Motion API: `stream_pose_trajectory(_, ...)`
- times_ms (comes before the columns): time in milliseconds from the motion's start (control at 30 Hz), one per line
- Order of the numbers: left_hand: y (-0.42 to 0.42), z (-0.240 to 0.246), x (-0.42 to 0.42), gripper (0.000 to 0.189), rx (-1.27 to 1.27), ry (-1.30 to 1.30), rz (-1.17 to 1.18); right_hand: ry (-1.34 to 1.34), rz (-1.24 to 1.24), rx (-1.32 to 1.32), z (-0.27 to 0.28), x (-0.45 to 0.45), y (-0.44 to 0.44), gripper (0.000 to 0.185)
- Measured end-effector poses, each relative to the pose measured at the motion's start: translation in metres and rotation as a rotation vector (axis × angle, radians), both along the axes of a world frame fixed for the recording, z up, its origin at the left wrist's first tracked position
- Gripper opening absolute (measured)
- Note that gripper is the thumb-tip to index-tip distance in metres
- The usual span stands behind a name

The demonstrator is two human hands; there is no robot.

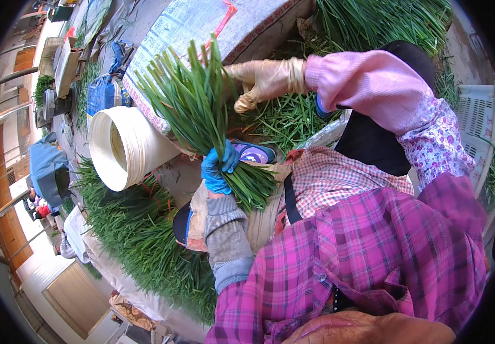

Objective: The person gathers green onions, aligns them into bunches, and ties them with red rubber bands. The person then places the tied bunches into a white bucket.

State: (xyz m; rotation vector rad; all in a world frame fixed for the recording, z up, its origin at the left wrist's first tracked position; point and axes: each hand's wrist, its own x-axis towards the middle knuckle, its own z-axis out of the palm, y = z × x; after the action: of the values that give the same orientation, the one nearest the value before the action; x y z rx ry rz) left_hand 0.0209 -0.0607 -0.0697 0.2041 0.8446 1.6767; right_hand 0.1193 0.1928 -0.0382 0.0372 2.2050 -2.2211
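My left hand, in a blue glove, is closed around a bunch of long green garlic chives. Their pale-cut ends fan out towards the top left, and the leaf tips hang over my lap. My right hand, in a tan glove with bands at the wrist, is beside the upper part of the bunch. Its thumb stands apart from the fingers, whose tips are partly hidden by the stalks. Loose leaves and trimmings lie on the ground below my right hand.
A white plastic bucket lies tilted beside a printed woven sack. Chive bundles are heaped at the lower left, and more chives lie at the top right. A pale plastic crate stands at the right. People are far off at the left.
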Motion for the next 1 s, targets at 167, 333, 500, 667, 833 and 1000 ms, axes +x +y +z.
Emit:
stream_pose_trajectory(167, -0.014, -0.005, -0.011, 0.03, 0.03, 0.14, -0.045, -0.091, -0.262, -0.665, 0.011, 0.004, 0.032, 0.024)
stream_pose_trajectory(333, -0.059, -0.039, -0.033, 0.052, -0.209, 0.076, -0.081, 0.413, -0.405, -0.828, 0.038, 0.027, 0.098, 0.02)
stream_pose_trajectory(500, -0.047, -0.026, -0.024, 0.058, -0.317, 0.185, -0.118, 0.165, -0.033, 0.332, 0.039, 0.033, 0.092, 0.049)
stream_pose_trajectory(667, -0.032, -0.014, -0.008, 0.06, -0.515, 0.312, -0.014, 0.226, -0.053, 0.039, 0.028, 0.021, 0.04, 0.032)
stream_pose_trajectory(833, -0.048, -0.029, -0.026, 0.051, -0.359, 0.274, -0.115, 0.283, -0.002, -0.4, 0.036, 0.026, 0.076, 0.029)
stream_pose_trajectory(1000, -0.011, 0.0, -0.012, 0.029, -0.217, 0.358, 0.087, -0.206, 0.03, 0.524, 0.026, 0.038, 0.1, 0.065)
